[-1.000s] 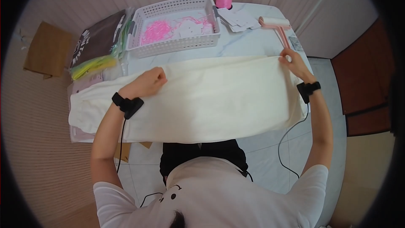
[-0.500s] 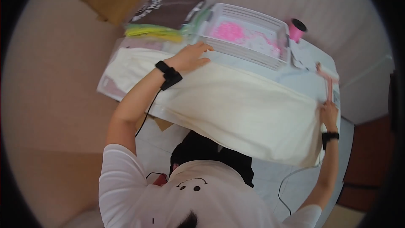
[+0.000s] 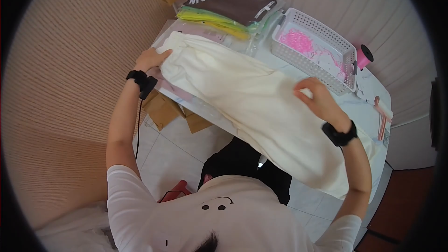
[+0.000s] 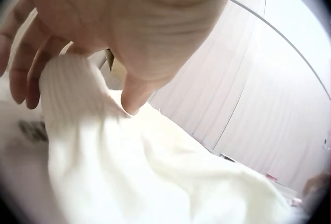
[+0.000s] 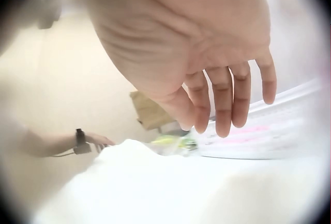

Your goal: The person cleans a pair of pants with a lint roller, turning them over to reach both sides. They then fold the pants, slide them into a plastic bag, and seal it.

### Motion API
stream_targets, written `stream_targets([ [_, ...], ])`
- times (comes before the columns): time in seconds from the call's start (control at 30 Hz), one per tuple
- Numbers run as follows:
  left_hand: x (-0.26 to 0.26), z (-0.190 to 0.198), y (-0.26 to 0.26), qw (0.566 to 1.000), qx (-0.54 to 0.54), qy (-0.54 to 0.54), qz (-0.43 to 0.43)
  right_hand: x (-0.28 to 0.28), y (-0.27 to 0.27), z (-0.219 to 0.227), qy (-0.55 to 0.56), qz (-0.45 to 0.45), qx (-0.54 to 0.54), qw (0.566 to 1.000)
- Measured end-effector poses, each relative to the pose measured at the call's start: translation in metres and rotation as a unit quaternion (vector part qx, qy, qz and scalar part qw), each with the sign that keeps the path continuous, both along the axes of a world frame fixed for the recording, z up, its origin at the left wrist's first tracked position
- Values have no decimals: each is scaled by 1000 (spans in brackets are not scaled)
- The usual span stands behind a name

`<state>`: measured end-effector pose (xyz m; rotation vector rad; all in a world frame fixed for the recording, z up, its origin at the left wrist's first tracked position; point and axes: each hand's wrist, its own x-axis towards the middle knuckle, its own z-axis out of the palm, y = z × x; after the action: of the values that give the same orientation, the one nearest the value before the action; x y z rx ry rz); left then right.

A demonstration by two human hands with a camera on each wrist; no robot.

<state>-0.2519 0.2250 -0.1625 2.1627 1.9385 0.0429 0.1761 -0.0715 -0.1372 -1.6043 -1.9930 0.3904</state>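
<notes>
One right hand (image 3: 322, 102) is hovering above a cream garment (image 3: 242, 88) while the left hand (image 3: 151, 59) is gripping its ribbed end.
The right fingers are bending loosely, slightly apart and holding nothing; the left fingers and thumb are curling round the ribbing. The garment is lying along the table (image 3: 292, 71), creasing toward that end, with a white basket (image 3: 298, 57) sitting beyond. Since the earlier frame, the right hand is leaving the garment's opposite end and the left is reaching the ribbing.
</notes>
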Motion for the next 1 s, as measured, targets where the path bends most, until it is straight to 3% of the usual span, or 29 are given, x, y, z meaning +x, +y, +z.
stream_targets([
  [0.1, -16, -22, 17, 981, 144, -116, -62, -59, 29, -8, -28, 93, -32, 995],
  [0.13, -20, -17, 32, 978, 123, -160, -45, -79, 30, -7, -43, 109, -41, 992],
  [0.17, -24, -15, 43, 946, 62, -316, -51, -93, 29, -8, -56, 125, -50, 989],
  [0.2, -24, 4, 41, 885, 0, -462, -53, -103, 26, -10, -88, 121, -77, 986],
  [0.27, -17, 36, 33, 839, 45, -539, -59, -119, 20, -14, -153, 113, -128, 973],
  [0.37, -29, 32, 54, 870, 17, -491, -29, -115, 12, -32, -134, 93, -169, 972],
  [0.4, -26, 26, 50, 899, 34, -437, -3, -111, 11, -36, -101, 96, -175, 975],
  [0.47, -37, -10, 60, 923, 205, -308, -100, -101, 12, -44, -33, 97, -181, 978],
  [0.5, -38, -23, 64, 915, 288, -238, -150, -101, 12, -43, 36, 58, -213, 975],
  [0.53, -26, -26, 45, 876, 395, -215, -172, -100, 12, -40, 106, 18, -243, 964],
  [0.57, -16, -27, 22, 880, 345, -268, -185, -101, 10, -36, 175, -23, -272, 946],
  [0.6, -3, -17, -9, 879, 294, -319, -195, -103, 10, -31, 152, -41, -270, 950],
  [0.63, 8, -8, -41, 874, 241, -369, -204, -109, 7, -28, 109, -33, -188, 976],
  [0.7, 26, -4, -110, 888, 141, -344, -272, -128, -2, -21, 15, -10, -19, 1000],
  [0.77, 33, -12, -157, 878, 46, -329, -345, -146, -14, -17, -96, 74, -10, 993],
  [0.8, 39, -18, -176, 868, 53, -332, -365, -157, -20, -17, -152, 102, -13, 983],
  [0.83, 43, -25, -189, 858, 62, -335, -385, -166, -24, -18, -208, 129, -15, 969],
  [0.97, 51, -46, -204, 885, 34, -322, -334, -162, -22, -45, -322, 84, 9, 943],
  [1.0, 49, -47, -203, 893, 9, -331, -304, -162, -22, -38, -208, 45, -7, 977],
])
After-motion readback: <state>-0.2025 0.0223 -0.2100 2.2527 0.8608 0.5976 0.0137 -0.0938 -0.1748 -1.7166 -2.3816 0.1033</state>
